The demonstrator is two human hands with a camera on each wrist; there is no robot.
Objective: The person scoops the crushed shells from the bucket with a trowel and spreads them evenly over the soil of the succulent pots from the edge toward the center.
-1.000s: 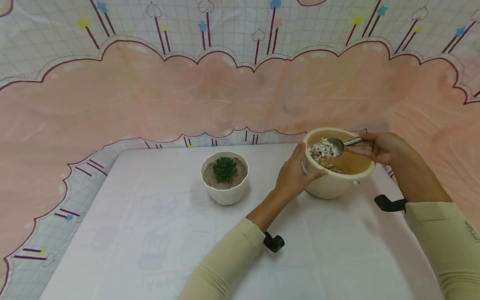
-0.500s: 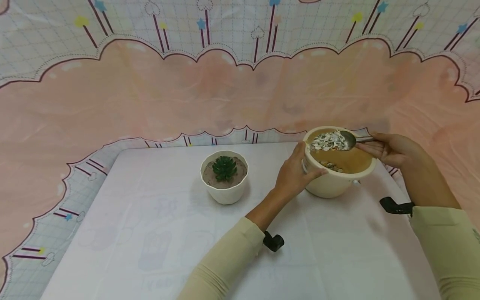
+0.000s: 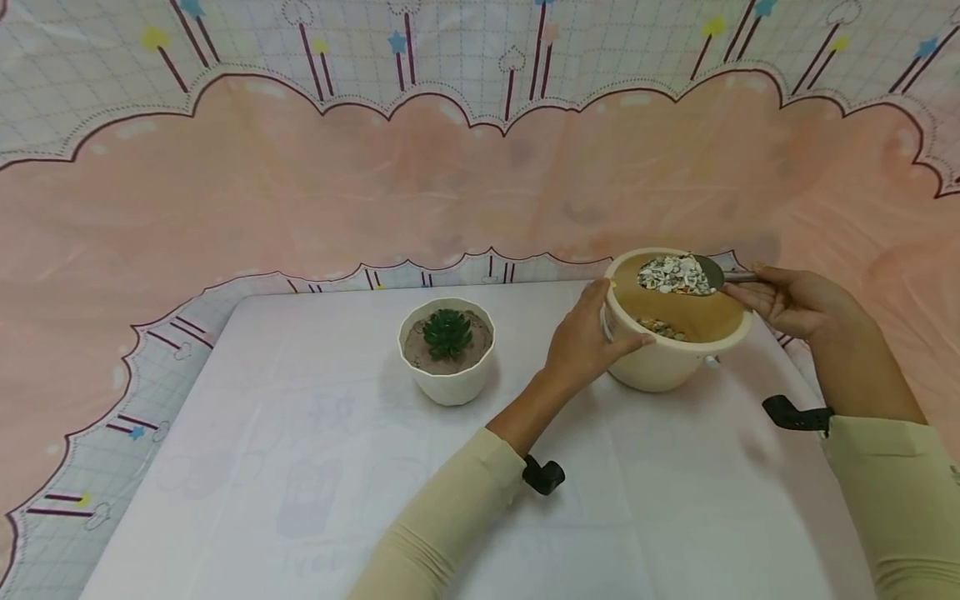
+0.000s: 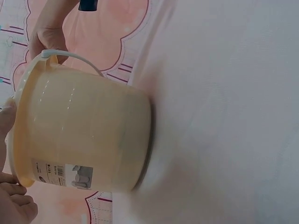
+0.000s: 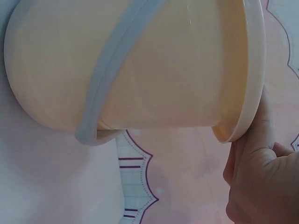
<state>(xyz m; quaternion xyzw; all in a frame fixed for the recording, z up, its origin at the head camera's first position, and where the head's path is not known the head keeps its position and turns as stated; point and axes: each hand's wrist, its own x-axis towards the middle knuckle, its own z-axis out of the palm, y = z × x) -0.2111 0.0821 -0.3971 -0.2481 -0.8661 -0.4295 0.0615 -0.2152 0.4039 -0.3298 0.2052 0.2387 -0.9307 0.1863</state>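
Note:
A cream plastic bucket (image 3: 656, 367) stands on the white table. My left hand (image 3: 581, 342) grips its rim at the left, thumb along the near side; in the left wrist view, fingers of that hand (image 4: 16, 200) lie at the rim. My right hand (image 3: 795, 304) pinches the handle of a metal spoon (image 3: 712, 272) at the bucket's right. Pale flakes (image 3: 675, 275) heap the spoon, which is held level over the opening. More flakes (image 3: 662, 328) lie at the bucket's bottom. The right wrist view shows my right hand (image 5: 257, 172) beside the rim, the spoon hidden.
A white pot (image 3: 452, 387) holding a green succulent (image 3: 447, 333) stands left of the bucket on the white table (image 3: 315, 467). The bucket's pale handle (image 5: 105, 70) hangs down its side. A patterned cloth (image 3: 480, 192) hangs behind the table.
My right hand has drawn the spoon of flakes up and to the right, from the bucket's left inner wall to over its opening. My left hand keeps its grip on the rim.

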